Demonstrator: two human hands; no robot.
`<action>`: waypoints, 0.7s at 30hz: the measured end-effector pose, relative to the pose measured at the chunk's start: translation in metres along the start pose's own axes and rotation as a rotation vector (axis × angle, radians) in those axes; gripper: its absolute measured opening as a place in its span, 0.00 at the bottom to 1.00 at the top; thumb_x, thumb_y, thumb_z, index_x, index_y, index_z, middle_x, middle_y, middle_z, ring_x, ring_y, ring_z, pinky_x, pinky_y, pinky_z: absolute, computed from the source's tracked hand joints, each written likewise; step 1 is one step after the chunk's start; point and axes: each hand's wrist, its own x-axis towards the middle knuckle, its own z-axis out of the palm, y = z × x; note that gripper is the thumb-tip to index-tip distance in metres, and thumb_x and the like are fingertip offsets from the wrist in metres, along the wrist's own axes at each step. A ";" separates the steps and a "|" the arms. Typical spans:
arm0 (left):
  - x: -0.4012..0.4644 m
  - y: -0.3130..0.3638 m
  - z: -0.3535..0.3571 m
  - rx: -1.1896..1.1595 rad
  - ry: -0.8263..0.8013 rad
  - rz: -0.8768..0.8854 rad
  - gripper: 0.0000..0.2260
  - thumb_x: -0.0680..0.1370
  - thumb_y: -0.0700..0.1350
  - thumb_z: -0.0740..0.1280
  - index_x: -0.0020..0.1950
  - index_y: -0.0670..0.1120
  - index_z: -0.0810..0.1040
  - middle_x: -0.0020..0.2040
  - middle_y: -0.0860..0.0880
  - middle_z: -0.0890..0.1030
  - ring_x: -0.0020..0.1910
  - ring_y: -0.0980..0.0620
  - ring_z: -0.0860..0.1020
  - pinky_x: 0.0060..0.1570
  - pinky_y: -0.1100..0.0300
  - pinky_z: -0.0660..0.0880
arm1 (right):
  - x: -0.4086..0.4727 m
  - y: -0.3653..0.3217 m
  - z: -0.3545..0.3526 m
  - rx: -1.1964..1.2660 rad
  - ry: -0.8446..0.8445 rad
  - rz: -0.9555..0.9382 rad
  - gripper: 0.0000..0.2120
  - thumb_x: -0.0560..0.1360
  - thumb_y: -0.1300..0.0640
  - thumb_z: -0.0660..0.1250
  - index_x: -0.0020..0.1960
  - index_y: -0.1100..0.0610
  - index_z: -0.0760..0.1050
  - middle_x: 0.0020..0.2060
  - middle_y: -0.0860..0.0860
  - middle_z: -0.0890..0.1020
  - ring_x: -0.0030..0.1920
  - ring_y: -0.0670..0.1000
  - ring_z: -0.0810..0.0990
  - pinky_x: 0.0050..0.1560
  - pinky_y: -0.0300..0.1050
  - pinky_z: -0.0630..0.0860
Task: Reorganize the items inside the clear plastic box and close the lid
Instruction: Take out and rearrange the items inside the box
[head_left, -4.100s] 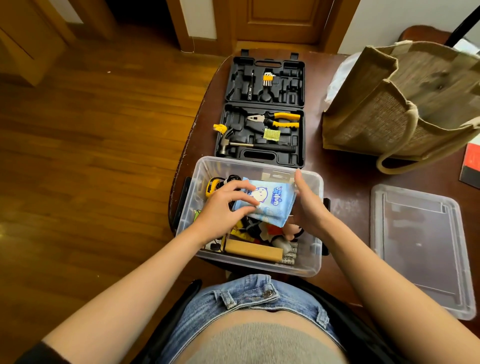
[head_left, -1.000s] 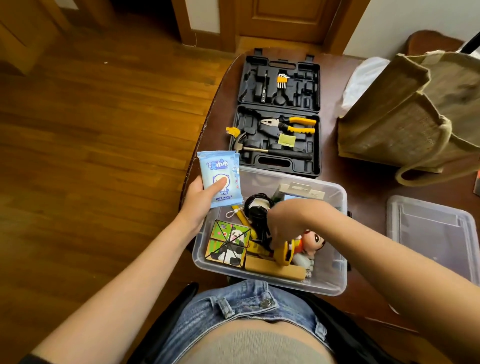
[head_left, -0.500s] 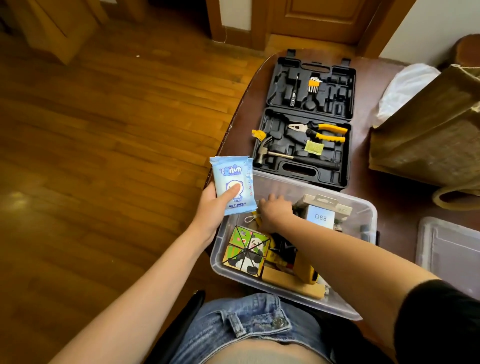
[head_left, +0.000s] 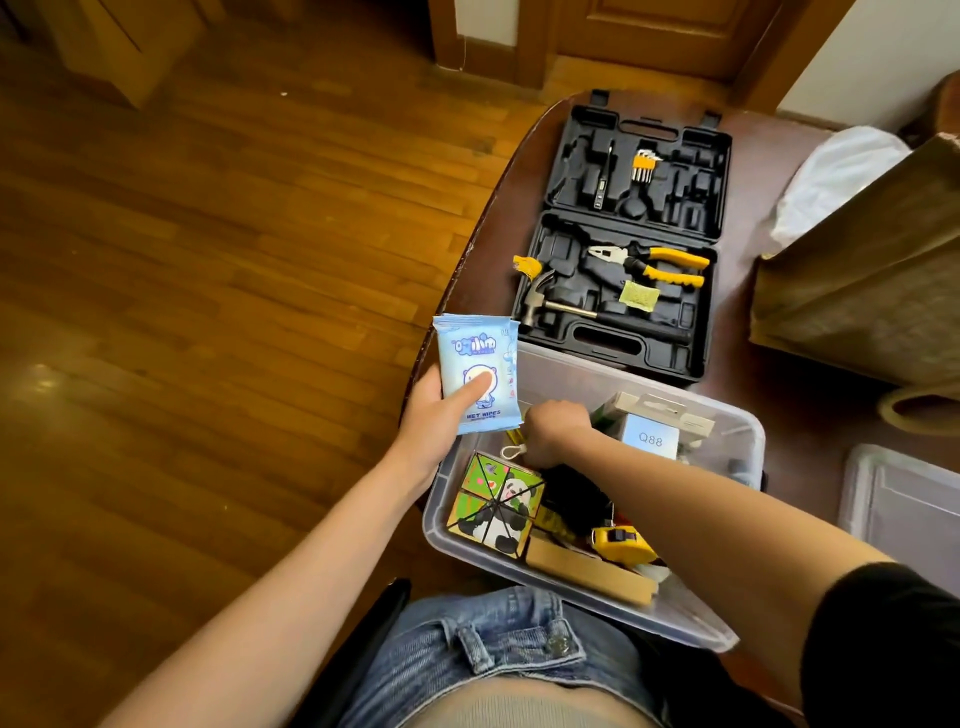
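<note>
Head view: left hand (head_left: 431, 415) held a blue packet (head_left: 475, 374) printed "WET WIPES" upright beside the box's left rim, thumb pressed on its front. Right hand (head_left: 556, 434) sat curled inside the clear plastic box (head_left: 748, 441) on the worktop (head_left: 727, 400); what it gripped could not be seen. White carton (head_left: 652, 436) inside read "Q88". Lid (head_left: 904, 499) lay off, to the right.

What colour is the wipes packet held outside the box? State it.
Light blue with a white cartoon figure, the wipes packet in the left hand; head view.
</note>
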 end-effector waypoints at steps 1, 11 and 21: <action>0.000 0.001 0.000 0.012 -0.004 0.005 0.09 0.78 0.40 0.66 0.58 0.46 0.75 0.53 0.48 0.82 0.47 0.54 0.82 0.43 0.63 0.80 | 0.000 0.002 -0.001 0.013 -0.009 -0.018 0.09 0.71 0.48 0.66 0.41 0.53 0.72 0.37 0.50 0.75 0.39 0.54 0.74 0.37 0.41 0.70; -0.004 0.003 -0.007 0.136 0.036 0.069 0.12 0.78 0.39 0.66 0.61 0.45 0.74 0.51 0.52 0.81 0.44 0.60 0.81 0.38 0.69 0.77 | -0.013 0.020 -0.016 -0.010 -0.089 -0.232 0.11 0.75 0.58 0.61 0.54 0.59 0.76 0.50 0.57 0.80 0.46 0.58 0.76 0.41 0.44 0.71; -0.004 0.000 0.000 0.139 0.017 0.065 0.11 0.78 0.39 0.66 0.60 0.44 0.74 0.53 0.49 0.81 0.46 0.58 0.81 0.40 0.68 0.78 | -0.089 0.065 -0.016 0.215 0.128 -0.440 0.14 0.74 0.54 0.67 0.59 0.47 0.78 0.54 0.44 0.82 0.53 0.48 0.78 0.53 0.44 0.75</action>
